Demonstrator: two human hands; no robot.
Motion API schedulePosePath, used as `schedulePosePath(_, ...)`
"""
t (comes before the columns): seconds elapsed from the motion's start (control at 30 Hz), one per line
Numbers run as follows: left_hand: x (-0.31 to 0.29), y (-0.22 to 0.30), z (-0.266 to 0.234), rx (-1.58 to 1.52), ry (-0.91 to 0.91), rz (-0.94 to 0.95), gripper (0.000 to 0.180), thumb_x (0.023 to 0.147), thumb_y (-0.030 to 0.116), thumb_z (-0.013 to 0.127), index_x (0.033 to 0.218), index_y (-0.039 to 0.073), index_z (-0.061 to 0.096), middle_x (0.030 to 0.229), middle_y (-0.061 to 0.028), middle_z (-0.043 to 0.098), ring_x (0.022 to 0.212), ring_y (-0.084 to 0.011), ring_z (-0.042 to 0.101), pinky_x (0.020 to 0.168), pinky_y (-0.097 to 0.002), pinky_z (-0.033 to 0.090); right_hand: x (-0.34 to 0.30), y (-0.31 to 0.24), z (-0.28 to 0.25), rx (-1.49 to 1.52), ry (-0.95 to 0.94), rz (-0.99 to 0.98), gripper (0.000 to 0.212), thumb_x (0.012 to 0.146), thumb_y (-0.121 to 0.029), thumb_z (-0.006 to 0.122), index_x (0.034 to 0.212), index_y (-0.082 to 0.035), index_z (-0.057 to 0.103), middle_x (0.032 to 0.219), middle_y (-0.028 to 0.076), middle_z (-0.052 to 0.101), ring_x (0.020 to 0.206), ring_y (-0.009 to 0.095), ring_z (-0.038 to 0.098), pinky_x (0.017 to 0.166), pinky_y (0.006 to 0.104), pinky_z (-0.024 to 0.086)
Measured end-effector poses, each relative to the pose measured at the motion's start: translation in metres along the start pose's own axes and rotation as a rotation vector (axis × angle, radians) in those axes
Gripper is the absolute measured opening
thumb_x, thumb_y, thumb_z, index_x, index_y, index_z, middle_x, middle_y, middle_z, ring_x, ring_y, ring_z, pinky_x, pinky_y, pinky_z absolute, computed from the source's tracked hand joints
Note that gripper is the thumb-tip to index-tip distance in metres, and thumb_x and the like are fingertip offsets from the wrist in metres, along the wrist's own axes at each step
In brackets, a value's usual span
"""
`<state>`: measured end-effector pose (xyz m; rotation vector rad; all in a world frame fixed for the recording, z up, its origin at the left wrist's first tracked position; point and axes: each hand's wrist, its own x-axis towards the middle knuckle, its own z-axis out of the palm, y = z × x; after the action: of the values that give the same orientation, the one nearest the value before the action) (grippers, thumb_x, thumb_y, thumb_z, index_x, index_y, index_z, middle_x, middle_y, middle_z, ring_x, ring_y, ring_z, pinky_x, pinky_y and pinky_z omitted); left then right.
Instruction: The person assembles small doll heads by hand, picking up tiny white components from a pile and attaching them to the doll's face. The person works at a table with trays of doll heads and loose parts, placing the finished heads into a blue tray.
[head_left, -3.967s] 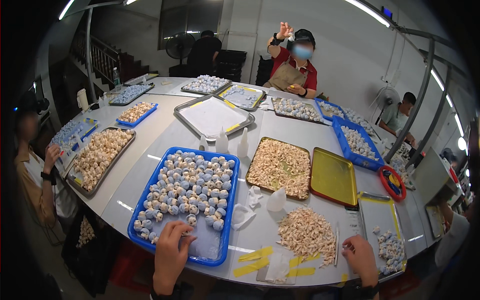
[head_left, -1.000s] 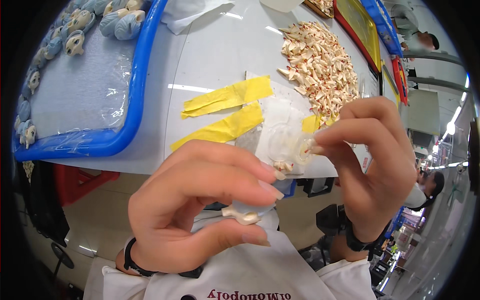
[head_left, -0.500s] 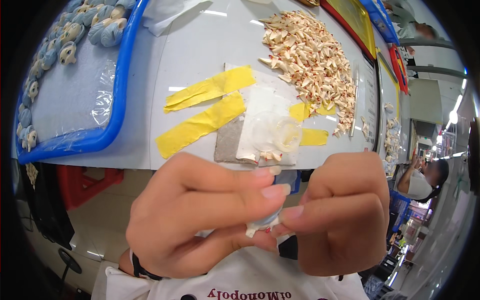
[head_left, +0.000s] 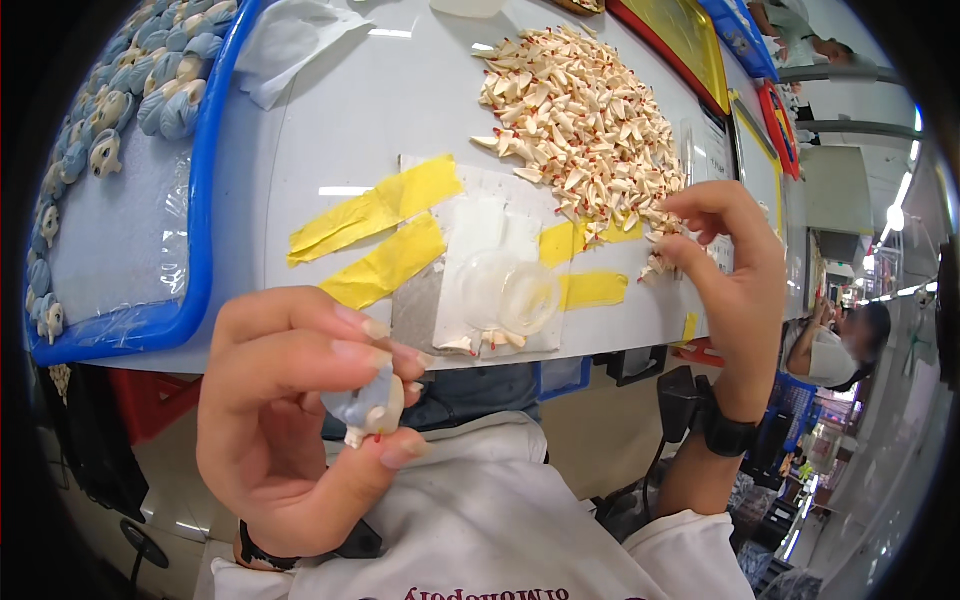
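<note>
white worktable (head_left: 330,120), ceiling strip lights (head_left: 905,215)

Two hands are seen: a left hand (head_left: 290,420) in which one small blue and cream figurine (head_left: 368,405) is held, and a right hand (head_left: 730,270) laid at the edge of one heap of small cream pieces (head_left: 580,120), too many to be counted. Four strips of yellow tape (head_left: 375,210) are counted on the table (head_left: 380,100), around one clear plastic cup (head_left: 510,290). One blue tray (head_left: 205,200) is seen at the left, with about a dozen blue figurines (head_left: 160,90) in view, and one black wristband (head_left: 722,432) is worn on the right wrist.
</note>
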<state>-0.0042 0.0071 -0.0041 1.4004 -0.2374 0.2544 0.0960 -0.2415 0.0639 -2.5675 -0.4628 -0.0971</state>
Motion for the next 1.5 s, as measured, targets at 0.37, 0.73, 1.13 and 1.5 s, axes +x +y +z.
schedulePosePath(0.37, 0.009, -0.001, 0.006, -0.070, -0.050, -0.010, 0.041, 0.071, 0.010, 0.067, 0.102, 0.003, 0.042, 0.100, -0.0123, 0.039, 0.077, -0.0194, 0.055, 0.060, -0.0236, 0.047, 0.009, 0.010, 0.007, -0.244, -0.165, -0.191, 0.014, 0.067, 0.006, 0.060, 0.078, 0.001, 0.054, 0.077, 0.010, 0.056, 0.068, 0.023, 0.054, 0.062, 0.0293, 0.042)
schedulePosePath(0.73, 0.006, 0.002, 0.002, -0.148, -0.076, -0.061, 0.040, 0.069, 0.005, 0.065, 0.102, 0.003, 0.042, 0.100, -0.0127, 0.040, 0.077, -0.0206, 0.057, 0.065, -0.0241, 0.048, -0.020, -0.027, -0.009, 0.231, 0.068, -0.101, 0.012, 0.080, 0.004, 0.053, 0.092, 0.004, 0.055, 0.083, 0.011, 0.055, 0.073, 0.014, 0.052, 0.068, 0.0237, 0.043)
schedulePosePath(1.13, 0.004, 0.004, -0.008, -0.025, -0.256, 0.074, 0.019, 0.067, 0.004, 0.072, 0.079, 0.010, 0.059, 0.100, -0.0154, 0.047, 0.090, -0.0242, 0.054, 0.078, -0.0335, 0.045, -0.019, -0.049, 0.040, 0.278, 0.132, -0.299, 0.018, 0.064, 0.012, 0.064, 0.078, 0.002, 0.058, 0.079, 0.010, 0.052, 0.069, 0.015, 0.051, 0.061, 0.0246, 0.042)
schedulePosePath(1.5, 0.001, 0.003, 0.014, -0.425, -0.067, -0.150, 0.042, 0.072, 0.017, 0.074, 0.098, -0.001, 0.047, 0.098, -0.0161, 0.048, 0.080, -0.0256, 0.061, 0.064, -0.0293, 0.052, -0.022, -0.061, 0.037, 0.119, 0.157, -0.324, 0.020, 0.060, 0.011, 0.065, 0.075, 0.001, 0.059, 0.076, 0.010, 0.053, 0.071, 0.016, 0.050, 0.061, 0.0231, 0.039)
